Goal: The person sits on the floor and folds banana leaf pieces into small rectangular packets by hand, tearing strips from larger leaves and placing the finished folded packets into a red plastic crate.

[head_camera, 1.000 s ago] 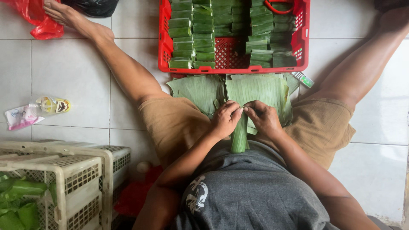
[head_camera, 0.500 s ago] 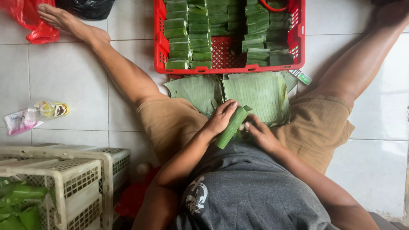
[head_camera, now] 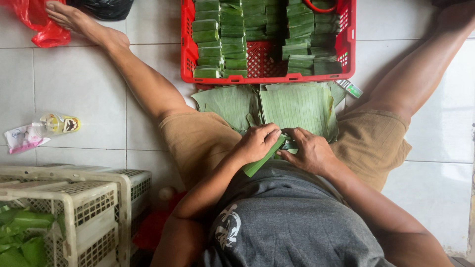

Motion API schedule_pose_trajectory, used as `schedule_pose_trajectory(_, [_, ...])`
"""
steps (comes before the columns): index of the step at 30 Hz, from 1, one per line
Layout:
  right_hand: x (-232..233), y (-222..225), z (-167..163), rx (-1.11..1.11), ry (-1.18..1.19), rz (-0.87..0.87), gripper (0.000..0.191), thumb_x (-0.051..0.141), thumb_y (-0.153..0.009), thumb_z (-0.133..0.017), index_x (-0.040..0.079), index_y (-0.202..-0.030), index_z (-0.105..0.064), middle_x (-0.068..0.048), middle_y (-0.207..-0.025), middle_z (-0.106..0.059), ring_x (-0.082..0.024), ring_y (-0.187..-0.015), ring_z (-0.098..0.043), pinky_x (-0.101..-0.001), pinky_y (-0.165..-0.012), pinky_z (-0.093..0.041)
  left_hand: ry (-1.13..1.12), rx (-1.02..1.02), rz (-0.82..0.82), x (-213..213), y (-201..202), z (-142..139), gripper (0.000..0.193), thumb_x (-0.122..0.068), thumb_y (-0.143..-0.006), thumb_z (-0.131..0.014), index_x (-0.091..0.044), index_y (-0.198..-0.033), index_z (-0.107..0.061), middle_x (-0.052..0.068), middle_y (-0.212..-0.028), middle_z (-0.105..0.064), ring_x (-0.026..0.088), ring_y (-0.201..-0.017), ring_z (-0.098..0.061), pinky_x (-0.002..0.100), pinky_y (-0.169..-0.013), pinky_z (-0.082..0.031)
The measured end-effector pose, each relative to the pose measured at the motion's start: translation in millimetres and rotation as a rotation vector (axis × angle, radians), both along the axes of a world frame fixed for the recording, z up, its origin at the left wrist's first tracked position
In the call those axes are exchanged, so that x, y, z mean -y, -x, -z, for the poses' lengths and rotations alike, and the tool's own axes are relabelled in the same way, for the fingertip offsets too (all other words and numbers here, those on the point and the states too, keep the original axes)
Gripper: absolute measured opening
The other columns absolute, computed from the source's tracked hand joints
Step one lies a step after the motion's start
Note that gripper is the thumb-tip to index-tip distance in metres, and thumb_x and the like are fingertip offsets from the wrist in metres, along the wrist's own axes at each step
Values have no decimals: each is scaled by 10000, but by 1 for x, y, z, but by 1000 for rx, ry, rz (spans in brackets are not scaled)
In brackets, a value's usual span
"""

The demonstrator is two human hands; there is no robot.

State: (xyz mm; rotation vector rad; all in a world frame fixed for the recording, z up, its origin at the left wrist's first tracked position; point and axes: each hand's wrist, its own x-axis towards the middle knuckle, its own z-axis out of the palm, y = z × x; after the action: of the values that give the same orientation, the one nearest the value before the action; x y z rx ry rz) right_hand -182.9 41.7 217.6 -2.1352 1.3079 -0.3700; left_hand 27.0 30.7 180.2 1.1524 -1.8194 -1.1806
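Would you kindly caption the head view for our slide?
Seated person's left hand and right hand hold a green leaf-wrapped roll before a red crate of wrapped parcels.

I sit on a pale tiled floor [head_camera: 79, 84], legs spread out flat on it. Straight ahead of my fingers [head_camera: 269, 133], a red plastic crate [head_camera: 187, 54] rests on the tiles, and flat banana leaves [head_camera: 297, 106] lie between it and my fingertips. Just beyond the leaves to the right of my fingers lies a small green-and-white packet [head_camera: 350, 88]. Far off to their left, a small plastic wrapper [head_camera: 42, 131] lies on a tile. Nearer me on that side stand white plastic baskets [head_camera: 89, 198]. A red plastic bag [head_camera: 42, 24] sits at the far left corner.
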Motion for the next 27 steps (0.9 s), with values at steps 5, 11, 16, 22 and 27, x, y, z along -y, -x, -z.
schedule_pose_trajectory(5, [-6, 1, 22, 10, 191, -76, 507, 378, -827, -783, 36, -1161, -614, -138, -913, -694, -340, -844, -711, -433, -683, -575, 0, 35, 24, 0, -1, -1, 144, -164, -1023, -599, -24, -1027, -633, 177, -900, -702, 361, -831, -706, 420, -702, -546])
schedule_pose_trajectory(11, [-11, 7, 61, -65, 217, -178, 397, 390, -902, -741, 29, -966, -589, -156, -828, -674, -361, -693, -691, -457, -561, -543, -105, 94, 102, -5, -2, 26, 165, -178, -1018, -591, -20, -1020, -638, 193, -855, -682, 357, -764, -694, 427, -679, -532])
schedule_pose_trajectory(16, [-16, -1, 78, -68, 182, -124, 394, 414, -893, -718, 43, -960, -603, -153, -811, -692, -393, -648, -679, -494, -562, -543, -177, 156, 94, -7, 0, 55, 203, -213, -1037, -593, -16, -1016, -639, 200, -825, -671, 354, -754, -681, 433, -674, -531])
schedule_pose_trajectory(22, [-10, 13, 76, 443, -147, -44, 530, 216, -994, -589, -26, -1456, -491, -193, -1111, -691, -356, -983, -705, -431, -855, -546, -664, -89, 33, -8, -3, 80, 257, -256, -1080, -490, -30, -1076, -612, 95, -761, -656, 232, -669, -713, 354, -568, -571])
schedule_pose_trajectory(27, [-6, 12, 87, 571, -232, 186, 505, 64, -920, -693, 62, -1407, -559, -91, -1066, -716, -173, -966, -706, -298, -877, -574, -768, -467, 127, 1, 2, 72, 343, -284, -1122, -501, -15, -1327, -560, 125, -992, -678, 241, -831, -726, 329, -647, -612])
